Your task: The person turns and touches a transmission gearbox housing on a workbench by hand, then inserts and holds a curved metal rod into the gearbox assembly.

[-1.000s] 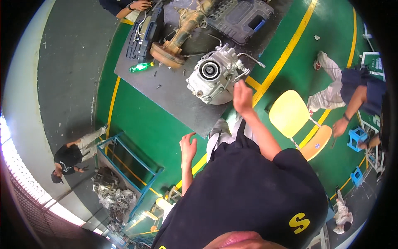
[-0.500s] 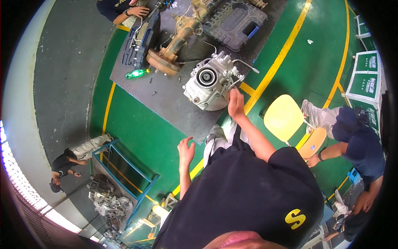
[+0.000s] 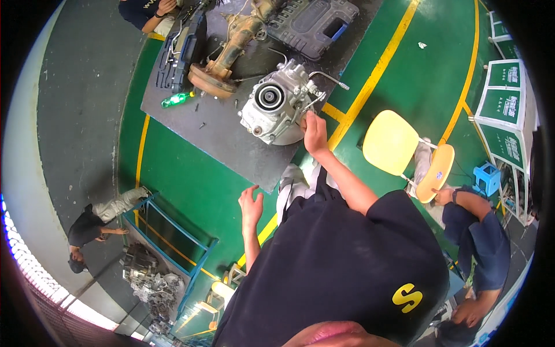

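A silver metal gearbox (image 3: 276,104) with a dark round bore facing up sits near the table's edge in front of me. My right hand (image 3: 314,134) is at its near right side, with the fingers curled in against the housing. What those fingers grip, if anything, is hidden. A bent metal rod (image 3: 328,79) sticks out from the gearbox's far right side. My left hand (image 3: 250,207) hangs over the green floor beside the table corner, its fingers apart and holding nothing.
On the dark table (image 3: 231,141) lie a rusty axle housing (image 3: 231,55), tool cases (image 3: 309,26), a green bottle (image 3: 175,100) and small bolts. A yellow chair (image 3: 392,141) stands to my right, where a co-worker (image 3: 483,243) bends over. An engine on a blue-framed stand (image 3: 184,234) is at left.
The view has shifted slightly, so the table sits further left and up. The co-worker at right bends lower, a hand on the chair. My hands keep about the same pose.
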Motion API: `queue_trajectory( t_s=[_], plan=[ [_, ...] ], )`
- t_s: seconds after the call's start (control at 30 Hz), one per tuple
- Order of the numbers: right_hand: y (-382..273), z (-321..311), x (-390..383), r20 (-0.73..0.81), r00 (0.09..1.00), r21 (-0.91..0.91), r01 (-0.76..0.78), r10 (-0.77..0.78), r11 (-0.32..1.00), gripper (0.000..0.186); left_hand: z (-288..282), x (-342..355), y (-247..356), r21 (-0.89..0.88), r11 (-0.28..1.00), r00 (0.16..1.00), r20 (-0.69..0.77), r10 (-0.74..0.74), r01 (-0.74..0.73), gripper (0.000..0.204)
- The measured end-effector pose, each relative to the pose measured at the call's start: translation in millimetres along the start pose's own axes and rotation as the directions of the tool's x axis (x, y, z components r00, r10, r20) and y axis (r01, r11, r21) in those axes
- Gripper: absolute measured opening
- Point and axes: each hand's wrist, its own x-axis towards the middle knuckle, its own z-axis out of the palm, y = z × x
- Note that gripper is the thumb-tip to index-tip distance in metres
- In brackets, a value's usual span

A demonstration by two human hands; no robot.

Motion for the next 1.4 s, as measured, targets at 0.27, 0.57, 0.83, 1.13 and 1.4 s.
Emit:
queue_trajectory(
  t_s=[0.27, 0.57, 0.83, 1.13, 1.4],
  plan=[
    [-10.8, -2.3, 3.1, -0.070, 0.997, 0.157, -0.026, 0.037, 0.987, 0.041, -8.4, -9.8, -7.3, -0.026, 0.999, 0.995, -0.092, -0.034, 0.032, 0.032],
    [-13.4, -4.3, -1.7, -0.075, 0.996, 0.080, 0.058, -0.053, 0.995, 0.040, -5.7, -16.2, 3.7, -0.042, 0.997, 0.993, -0.097, -0.071, 0.067, 0.029],
    [-2.7, -4.7, -1.3, -0.090, 0.989, 0.015, 0.120, -0.118, 0.993, 0.047, -0.6, -14.0, 11.8, -0.048, 0.997, 0.992, -0.107, -0.070, 0.065, 0.027],
    [-0.9, -4.3, -1.8, 0.123, 0.986, 0.272, -0.143, 0.113, 0.952, 0.052, -0.6, -27.8, -7.0, -0.049, 0.992, 0.982, -0.145, -0.121, 0.115, 0.029],
    [-13.2, 1.7, -10.5, 0.156, 0.926, 0.252, -0.373, 0.343, 0.893, 0.045, 8.6, -28.4, -18.1, -0.069, 0.994, 0.984, -0.155, -0.091, 0.081, 0.031]
  ],
)
